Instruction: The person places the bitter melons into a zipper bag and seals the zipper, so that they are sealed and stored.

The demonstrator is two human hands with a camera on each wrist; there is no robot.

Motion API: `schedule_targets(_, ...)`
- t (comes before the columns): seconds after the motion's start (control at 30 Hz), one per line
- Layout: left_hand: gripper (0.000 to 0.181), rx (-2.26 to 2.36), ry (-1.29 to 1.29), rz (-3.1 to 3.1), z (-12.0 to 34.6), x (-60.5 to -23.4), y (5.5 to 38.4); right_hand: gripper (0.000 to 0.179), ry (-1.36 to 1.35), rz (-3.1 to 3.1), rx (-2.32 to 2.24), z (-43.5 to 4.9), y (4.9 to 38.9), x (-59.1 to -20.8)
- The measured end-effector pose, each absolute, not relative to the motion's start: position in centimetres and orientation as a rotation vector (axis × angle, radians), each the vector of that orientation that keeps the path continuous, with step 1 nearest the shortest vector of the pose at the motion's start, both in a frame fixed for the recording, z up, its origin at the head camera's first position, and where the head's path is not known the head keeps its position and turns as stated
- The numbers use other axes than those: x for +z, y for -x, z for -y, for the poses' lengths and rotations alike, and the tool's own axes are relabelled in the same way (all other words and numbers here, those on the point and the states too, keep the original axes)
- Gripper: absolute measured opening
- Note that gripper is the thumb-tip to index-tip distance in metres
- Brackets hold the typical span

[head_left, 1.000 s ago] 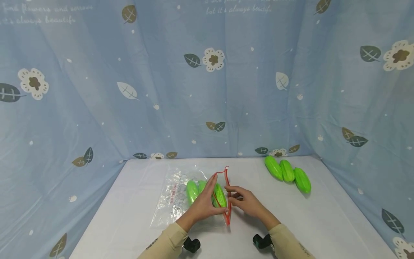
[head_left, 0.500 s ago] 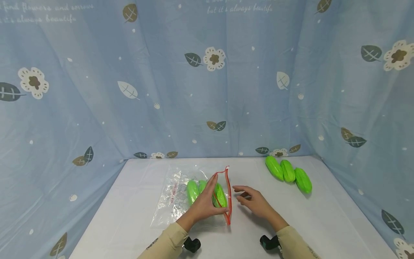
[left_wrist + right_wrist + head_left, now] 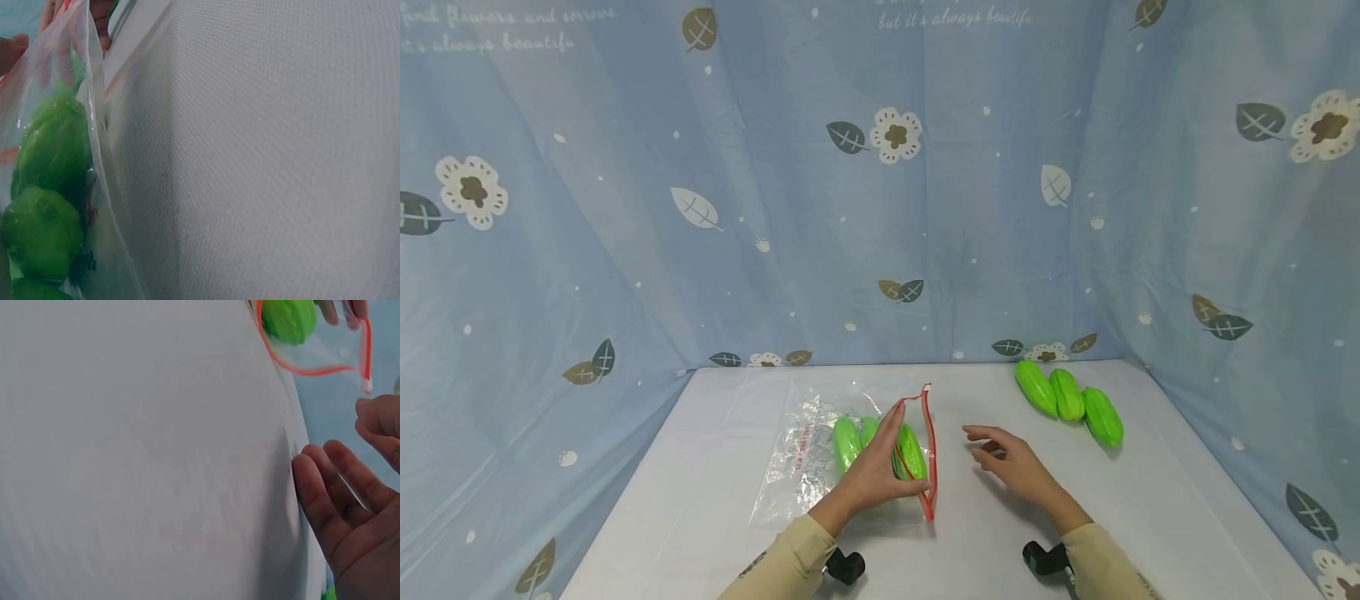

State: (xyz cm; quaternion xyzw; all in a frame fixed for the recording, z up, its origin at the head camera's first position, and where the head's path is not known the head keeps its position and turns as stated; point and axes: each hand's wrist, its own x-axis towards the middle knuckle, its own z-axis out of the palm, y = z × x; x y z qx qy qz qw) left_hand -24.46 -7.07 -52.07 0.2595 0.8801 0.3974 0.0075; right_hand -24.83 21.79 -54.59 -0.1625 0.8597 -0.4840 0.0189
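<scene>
A clear zip bag (image 3: 782, 483) with a red zip edge lies on the white table, several bright green, ridged, cucumber-like vegetables (image 3: 846, 444) inside. My left hand (image 3: 871, 475) is at the bag's mouth, thumb and fingers spread wide against the plastic near the red edge. The mouth gapes to the right; the hand hides part of the contents. To the right of the bag, my right hand (image 3: 1011, 467) hovers, fingers loosely bent and holding nothing. In the right wrist view its fingers (image 3: 319, 494) and thumb stand apart, short of the bag's red edge (image 3: 312, 370).
Three more green vegetables (image 3: 1066, 396) lie together at the table's back right. A blue curtain (image 3: 880, 208) with leaves and flowers hangs behind the table (image 3: 1157, 508) and at both sides. Black wrist devices (image 3: 846, 568) sit under both forearms.
My right hand has let go of the bag's red edge and drawn away to the right. The left hand and the bag have stayed in place.
</scene>
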Motion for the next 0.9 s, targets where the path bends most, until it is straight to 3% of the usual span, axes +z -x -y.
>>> schedule_targets(0.9,0.125,1.244,-0.836,-2.751,7.2,-52.2,24.5,0.051,0.242,-2.892,-1.401,-27.2,28.1,-53.1)
